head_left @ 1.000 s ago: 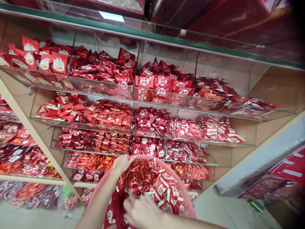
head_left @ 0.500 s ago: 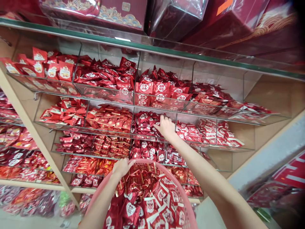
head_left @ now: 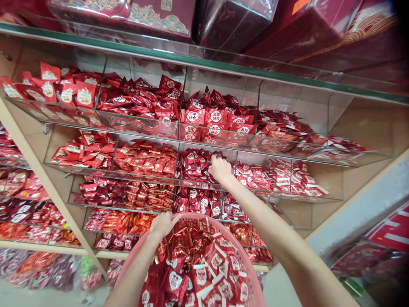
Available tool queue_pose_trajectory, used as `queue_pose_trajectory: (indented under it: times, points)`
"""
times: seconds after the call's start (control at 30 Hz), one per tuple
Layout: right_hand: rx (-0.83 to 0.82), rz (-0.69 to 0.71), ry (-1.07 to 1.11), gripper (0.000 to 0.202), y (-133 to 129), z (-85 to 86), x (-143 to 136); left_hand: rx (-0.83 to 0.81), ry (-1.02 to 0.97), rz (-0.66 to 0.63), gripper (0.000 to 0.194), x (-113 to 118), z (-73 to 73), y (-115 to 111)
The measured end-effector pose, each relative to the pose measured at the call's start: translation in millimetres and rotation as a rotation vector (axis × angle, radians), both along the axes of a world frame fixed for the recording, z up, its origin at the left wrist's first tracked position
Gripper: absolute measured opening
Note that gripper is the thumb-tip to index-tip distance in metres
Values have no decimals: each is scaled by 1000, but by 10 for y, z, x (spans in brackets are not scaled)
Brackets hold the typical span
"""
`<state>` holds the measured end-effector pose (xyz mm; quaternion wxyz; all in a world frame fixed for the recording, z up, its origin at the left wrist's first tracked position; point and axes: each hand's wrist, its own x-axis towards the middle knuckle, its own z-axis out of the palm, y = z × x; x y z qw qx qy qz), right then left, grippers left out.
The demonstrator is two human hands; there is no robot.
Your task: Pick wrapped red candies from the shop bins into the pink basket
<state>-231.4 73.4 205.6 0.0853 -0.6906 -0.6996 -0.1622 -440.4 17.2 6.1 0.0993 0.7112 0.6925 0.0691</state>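
A pink plastic basket hangs low in the middle, filled with red, white-edged and shiny gold-red wrapped sweets. My left hand is closed over its far left rim, thumb lying along the edge. Further up, my right hand reaches into a middle-tier compartment, at the right side of a heap of dark red wrapped sweets. Its fingers are curled and pressed together against the heap. The fingertips are partly hidden, so what they pinch cannot be made out.
Clear dividers and front panels split the tiers into compartments of red packets. Overhead runs a thick glass shelf edge bearing dark red boxes. A wooden upright stands left; bagged goods lie below it.
My right hand has shifted slightly left, and its fingers and thumb have drawn together at the dark red sweets. My left hand keeps its place on the basket rim.
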Motion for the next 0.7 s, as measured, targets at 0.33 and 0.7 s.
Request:
queue_pose_trajectory:
  times: [0.33, 0.7]
  points:
    - [40, 77, -58, 44, -84, 71, 9, 7, -22, 2, 75, 2, 6, -3]
    - [-38, 161, -192, 33, -194, 152, -9, 7, -8, 7, 72, 7, 13, -10]
